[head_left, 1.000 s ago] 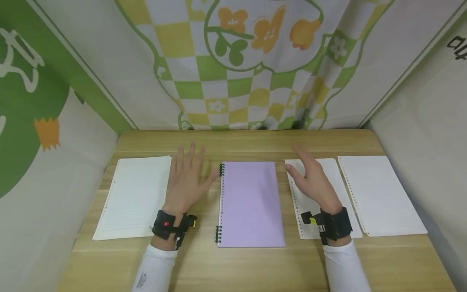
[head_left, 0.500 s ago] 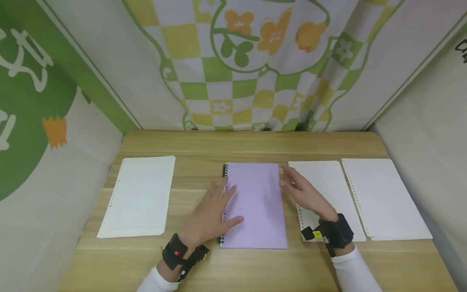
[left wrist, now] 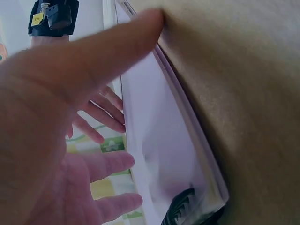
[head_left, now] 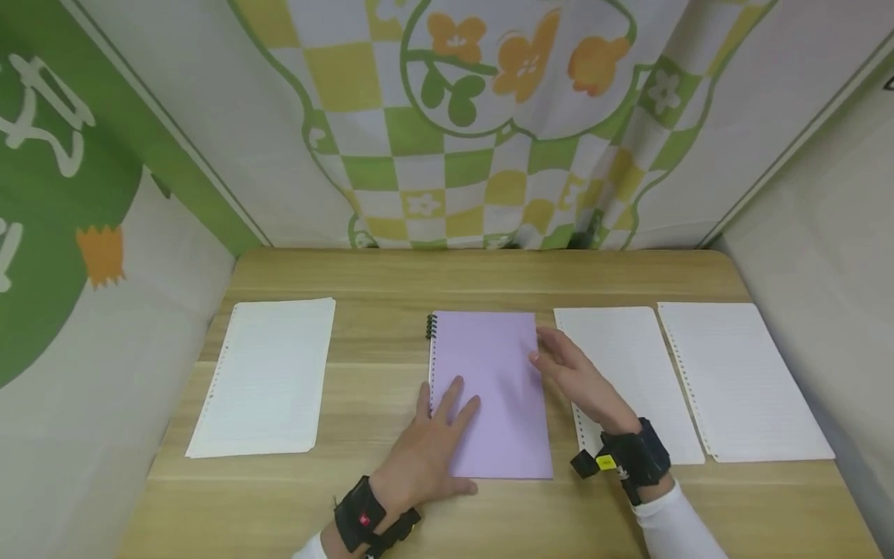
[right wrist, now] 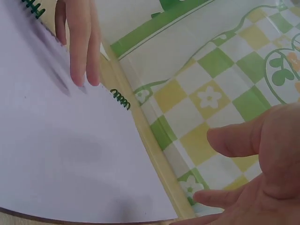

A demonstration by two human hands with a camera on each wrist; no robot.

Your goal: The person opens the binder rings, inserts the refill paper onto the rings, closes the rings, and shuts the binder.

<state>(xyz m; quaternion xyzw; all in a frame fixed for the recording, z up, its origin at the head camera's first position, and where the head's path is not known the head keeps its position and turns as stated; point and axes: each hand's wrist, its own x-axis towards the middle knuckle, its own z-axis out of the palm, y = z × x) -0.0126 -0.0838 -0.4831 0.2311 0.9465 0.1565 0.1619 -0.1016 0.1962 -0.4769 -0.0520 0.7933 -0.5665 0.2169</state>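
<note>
A purple notebook (head_left: 503, 365) lies on the table, its cover down flat. Short dark green coils (head_left: 431, 327) bind its left edge at the top; my left hand (head_left: 422, 458) hides the lower ones in the head view. That hand has its fingers spread over the notebook's lower left corner, with the thumb beside the bottom edge. In the left wrist view the page block (left wrist: 187, 122) shows as a thin layered edge. My right hand (head_left: 583, 380) is by the notebook's right edge, fingers extended and apart from the thumb; whether it touches the edge I cannot tell.
A lined sheet stack (head_left: 265, 380) with punched holes lies on the left of the wooden table (head_left: 370, 279). Two more white punched stacks lie at right, one (head_left: 621, 341) partly under my right forearm, the other (head_left: 747, 380) beyond it. A checked curtain (head_left: 419, 171) hangs behind.
My left hand has come from beside the left sheets to the notebook, then slid down to its lower left corner. My right hand has moved left and nearer to the notebook's right edge.
</note>
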